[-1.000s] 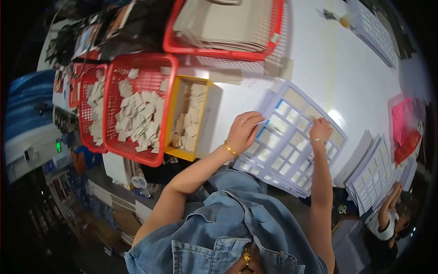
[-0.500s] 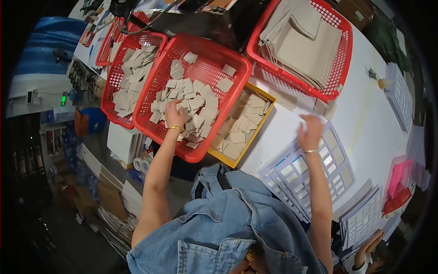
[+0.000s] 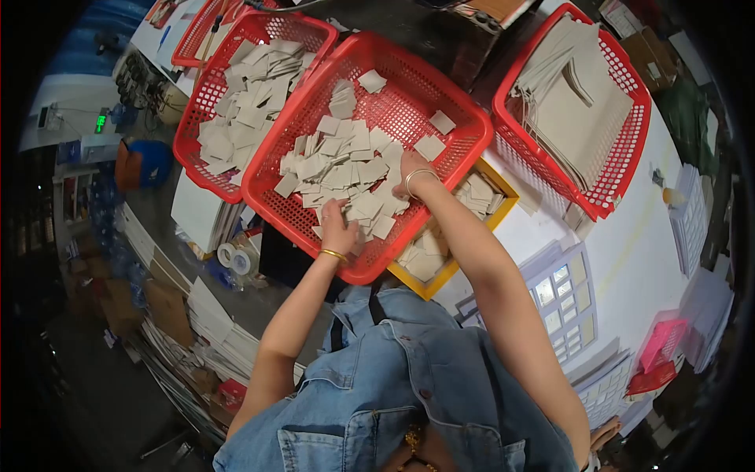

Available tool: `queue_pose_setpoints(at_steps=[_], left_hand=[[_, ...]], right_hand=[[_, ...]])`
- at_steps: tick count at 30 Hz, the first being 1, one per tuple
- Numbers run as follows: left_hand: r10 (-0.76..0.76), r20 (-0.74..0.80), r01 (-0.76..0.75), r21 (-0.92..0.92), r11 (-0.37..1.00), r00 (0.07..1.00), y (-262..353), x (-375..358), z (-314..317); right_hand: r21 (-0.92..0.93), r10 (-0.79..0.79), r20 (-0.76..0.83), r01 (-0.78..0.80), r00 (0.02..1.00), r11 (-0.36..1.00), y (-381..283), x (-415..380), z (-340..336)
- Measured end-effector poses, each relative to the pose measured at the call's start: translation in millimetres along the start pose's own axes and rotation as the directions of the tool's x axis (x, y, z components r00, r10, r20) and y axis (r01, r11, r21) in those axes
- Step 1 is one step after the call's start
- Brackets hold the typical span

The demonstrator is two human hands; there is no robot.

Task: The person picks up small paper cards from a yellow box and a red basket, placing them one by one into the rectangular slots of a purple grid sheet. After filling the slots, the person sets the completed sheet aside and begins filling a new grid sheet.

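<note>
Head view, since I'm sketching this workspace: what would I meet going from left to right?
Blue-and-orange object, narrower red basket of squares, left hand, right hand, sheet-filled red basket, pink basket.

Cards (image 3: 311, 167) in basket (image 3: 409, 94) beside box (image 3: 427, 291)

Red baskets (image 3: 397, 110): four. Yellow box (image 3: 427, 291): one. Pink basket (image 3: 663, 346): one. Card squares (image 3: 334, 169): dozens, overlapping too much for exact count. White rolls (image 3: 236, 258): two. Gold bracelet (image 3: 334, 255): one. Left hand (image 3: 338, 232), right hand (image 3: 413, 169): one each.
</note>
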State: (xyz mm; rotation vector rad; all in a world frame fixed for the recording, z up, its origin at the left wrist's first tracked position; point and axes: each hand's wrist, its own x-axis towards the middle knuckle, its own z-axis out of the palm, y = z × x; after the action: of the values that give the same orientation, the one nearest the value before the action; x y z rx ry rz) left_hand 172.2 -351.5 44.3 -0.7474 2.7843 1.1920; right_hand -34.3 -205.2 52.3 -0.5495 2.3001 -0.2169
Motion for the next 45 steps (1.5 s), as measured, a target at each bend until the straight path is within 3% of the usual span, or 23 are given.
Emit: queue_pose_setpoints(at_steps=[2, 5, 8, 11, 12, 13, 16, 19, 21, 24, 27, 28, 34, 37, 38, 41, 42, 45], left_hand=[[-0.022, 0.044, 0.025, -0.06, 0.998, 0.999, 7, -10, 6], [0.004, 0.036, -0.003, -0.019, 1.0, 0.999, 10, -16, 17], [0.002, -0.002, -0.002, -0.05, 0.999, 1.0, 7, -20, 23], [-0.028, -0.056, 0.018, -0.16, 0.987, 0.998, 7, -19, 28], [-0.059, -0.065, 0.043, -0.221, 0.974, 0.996, 9, -19, 27], [-0.09, -0.072, 0.067, -0.28, 0.958, 0.993, 11, -21, 27], [-0.164, -0.109, 0.154, -0.094, 0.984, 0.98, 11, -25, 33], [-0.378, -0.061, 0.351, -0.261, 0.899, 0.924, 19, -28, 38], [-0.356, 0.005, 0.338, -0.323, 0.884, 0.935, 13, -27, 40], [-0.38, -0.031, 0.322, -0.472, 0.821, 0.924, 11, -26, 47], [-0.417, -0.065, 0.317, -0.549, 0.774, 0.907, 24, -26, 48], [-0.426, -0.066, 0.321, -0.559, 0.765, 0.902, 28, -26, 46], [-0.368, -0.008, 0.315, -0.5, 0.807, 0.93, 21, -26, 45], [-0.351, -0.101, 0.29, -0.38, 0.878, 0.931, 37, -27, 43], [-0.289, -0.148, 0.234, -0.305, 0.923, 0.946, 44, -29, 41], [-0.11, -0.208, 0.028, -0.359, 0.933, 0.972, 81, -32, 27], [0.015, -0.237, -0.075, -0.248, 0.966, 0.971, 87, -31, 25], [0.002, -0.195, -0.07, -0.344, 0.936, 0.981, 121, -36, 23]], right_hand=[[-0.005, -0.013, 0.033, 0.013, 0.999, 1.0, 0, 7, 9], [-0.01, -0.027, 0.266, 0.031, 0.964, 0.999, -11, -8, -5], [-0.202, -0.069, 0.139, 0.096, 0.988, 0.975, -23, -13, 17], [-0.185, -0.136, 0.28, 0.193, 0.95, 0.964, -32, -9, 21], [-0.148, -0.145, 0.218, 0.179, 0.965, 0.973, -33, -12, 23], [-0.066, -0.135, 0.27, 0.159, 0.953, 0.985, -32, -12, 26], [0.122, -0.122, 0.38, 0.082, 0.917, 0.989, -35, -13, 30], [0.193, -0.116, 0.46, 0.028, 0.88, 0.981, -41, -17, 28], [0.219, -0.129, 0.569, 0.002, 0.812, 0.976, -43, -15, 21], [0.414, -0.176, 0.334, 0.023, 0.926, 0.91, -33, -2, 47], [0.559, -0.212, 0.184, 0.075, 0.96, 0.826, -42, 4, 79], [0.534, -0.129, 0.288, -0.048, 0.949, 0.844, -56, -18, 49], [0.562, -0.109, 0.175, -0.009, 0.978, 0.827, -55, -6, 68], [0.594, -0.099, 0.029, 0.063, 0.995, 0.802, -56, -7, 81], [0.675, -0.128, -0.03, 0.114, 0.991, 0.729, -54, -7, 84], [0.82, -0.132, -0.186, 0.227, 0.974, 0.525, -47, -40, 48], [0.858, -0.148, -0.156, 0.208, 0.977, 0.47, -42, -41, 45], [0.917, -0.074, -0.273, 0.282, 0.959, 0.28, -24, -63, 39]])
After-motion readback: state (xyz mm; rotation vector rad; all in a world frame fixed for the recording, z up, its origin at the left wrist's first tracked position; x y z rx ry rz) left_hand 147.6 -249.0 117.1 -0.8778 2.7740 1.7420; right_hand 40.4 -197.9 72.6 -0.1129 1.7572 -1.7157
